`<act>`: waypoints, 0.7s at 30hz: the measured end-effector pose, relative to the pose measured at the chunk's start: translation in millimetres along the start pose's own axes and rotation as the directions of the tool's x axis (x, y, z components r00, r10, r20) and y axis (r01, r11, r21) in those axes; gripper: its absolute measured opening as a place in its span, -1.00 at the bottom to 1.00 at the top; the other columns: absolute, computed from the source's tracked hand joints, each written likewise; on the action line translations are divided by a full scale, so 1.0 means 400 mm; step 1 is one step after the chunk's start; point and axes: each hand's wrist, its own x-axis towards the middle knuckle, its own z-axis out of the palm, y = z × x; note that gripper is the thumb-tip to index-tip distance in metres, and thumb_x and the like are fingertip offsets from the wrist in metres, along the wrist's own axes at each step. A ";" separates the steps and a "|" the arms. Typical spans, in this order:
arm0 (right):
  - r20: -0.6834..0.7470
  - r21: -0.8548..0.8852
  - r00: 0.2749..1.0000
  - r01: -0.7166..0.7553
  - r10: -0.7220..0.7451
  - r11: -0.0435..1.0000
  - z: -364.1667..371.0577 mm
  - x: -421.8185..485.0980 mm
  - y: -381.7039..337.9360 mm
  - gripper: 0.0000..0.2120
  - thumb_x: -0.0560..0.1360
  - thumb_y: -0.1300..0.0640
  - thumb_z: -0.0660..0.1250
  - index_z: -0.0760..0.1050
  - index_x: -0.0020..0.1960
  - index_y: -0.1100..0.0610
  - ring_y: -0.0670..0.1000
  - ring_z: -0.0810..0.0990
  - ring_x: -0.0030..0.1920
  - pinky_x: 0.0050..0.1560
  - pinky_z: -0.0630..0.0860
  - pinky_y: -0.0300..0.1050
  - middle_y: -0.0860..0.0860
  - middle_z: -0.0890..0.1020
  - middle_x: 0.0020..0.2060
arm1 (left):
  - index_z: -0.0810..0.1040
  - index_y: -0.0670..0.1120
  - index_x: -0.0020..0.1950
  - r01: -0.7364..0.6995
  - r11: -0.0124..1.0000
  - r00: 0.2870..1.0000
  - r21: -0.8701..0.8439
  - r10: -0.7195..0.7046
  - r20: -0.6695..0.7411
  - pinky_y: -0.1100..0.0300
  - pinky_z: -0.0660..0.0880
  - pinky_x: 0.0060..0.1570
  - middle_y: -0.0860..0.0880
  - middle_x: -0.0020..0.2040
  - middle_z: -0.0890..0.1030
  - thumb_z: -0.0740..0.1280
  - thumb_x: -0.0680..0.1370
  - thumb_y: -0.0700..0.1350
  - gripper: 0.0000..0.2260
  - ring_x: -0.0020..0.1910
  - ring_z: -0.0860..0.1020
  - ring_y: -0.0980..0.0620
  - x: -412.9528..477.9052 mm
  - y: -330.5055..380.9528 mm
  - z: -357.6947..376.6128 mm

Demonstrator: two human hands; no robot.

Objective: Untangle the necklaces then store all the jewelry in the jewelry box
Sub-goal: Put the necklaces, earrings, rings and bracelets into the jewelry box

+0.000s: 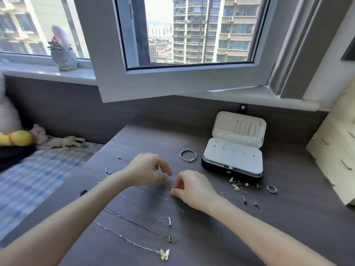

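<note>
Counter (284, 233): dark wood grain, and we find all the loose jewellery spread across it.
Butterfly necklace (164, 254): nearest to us, with its chain drawn out to the left and its pale yellow-and-white pendant at the right end.
Gold-charm necklace (171, 240): just beyond the butterfly one, lying roughly parallel to it and apart from it.
Beaded necklace (169, 221): farther again, a thin chain ending in a short row of tiny beads.
Fine necklace (153, 193): on the counter beneath the hands, with one end lifted between them.
Left hand (148, 169): thumb and forefinger pinch the fine necklace at its small end piece.
Right hand (193, 187): fingers are curled, the tips pinching the same necklace just beside the left hand's grip.
Loose earrings (244, 200): scattered to the right of the right hand.
Ring (272, 188): farther right, lying alone.
Earring heap (237, 184): just in front of the jewelry box.
Bangle (188, 155): beyond the hands, near the box's left side.
Jewelry box (215, 168): far right, open, with the lid upright and thin chains hanging inside it. A pale pad covers the base.
Bed (28, 185): to the left of the counter, under a checked sheet.
</note>
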 end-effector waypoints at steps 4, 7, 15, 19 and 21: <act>0.003 0.006 1.000 -0.011 0.011 1.000 0.005 0.005 0.001 -0.82 0.48 0.00 0.36 0.54 -0.02 0.09 0.06 0.49 0.15 0.09 0.38 -0.12 0.03 0.58 0.06 | 0.62 0.23 -0.15 -0.102 0.994 0.994 0.027 0.101 0.044 0.25 0.33 -0.04 0.13 -0.19 0.49 0.42 0.43 0.00 -0.90 -0.08 0.47 0.11 0.012 -0.002 0.020; 0.010 0.014 1.000 -0.028 0.028 1.000 0.008 0.005 0.002 -0.87 0.47 0.00 0.36 0.54 -0.06 0.05 0.06 0.50 0.14 0.08 0.39 -0.12 0.03 0.59 0.05 | 0.64 0.14 -0.11 -0.195 0.977 0.980 0.085 0.190 0.064 0.20 0.32 0.00 0.16 -0.22 0.44 0.42 0.45 -0.03 -0.93 -0.11 0.40 0.13 0.022 -0.005 0.026; -0.006 0.165 1.000 -0.009 0.010 0.986 0.003 0.004 0.024 -0.87 0.44 0.07 0.41 0.46 -0.22 -0.02 -0.04 0.51 -0.08 -0.09 0.39 -0.17 -0.04 0.60 -0.15 | 0.64 -0.03 -0.08 -0.405 0.901 0.913 0.154 0.388 0.130 0.21 0.31 -0.02 -0.01 -0.10 0.56 0.39 0.49 -0.13 -0.95 -0.01 0.43 0.01 0.039 -0.027 0.020; -0.026 0.323 0.999 -0.024 0.034 0.946 -0.005 0.007 0.040 -0.81 0.39 0.14 0.45 0.45 -0.29 0.00 -0.06 0.54 -0.22 -0.10 0.49 -0.13 -0.07 0.58 -0.29 | 0.61 -0.07 -0.17 -0.484 0.862 0.875 0.154 0.483 0.049 0.32 0.25 -0.12 -0.05 -0.17 0.56 0.35 0.47 -0.21 -0.93 -0.12 0.46 -0.06 0.033 -0.039 0.036; -0.021 0.403 0.999 -0.032 0.044 0.915 -0.011 0.009 0.044 -0.82 0.37 0.20 0.46 0.48 -0.29 0.03 -0.06 0.54 -0.28 -0.15 0.50 -0.13 -0.03 0.60 -0.32 | 0.56 -0.06 -0.19 -0.524 0.822 0.846 0.223 0.532 0.023 0.20 0.35 -0.15 -0.04 -0.19 0.55 0.26 0.46 -0.21 -0.89 -0.16 0.47 -0.09 0.030 -0.044 0.048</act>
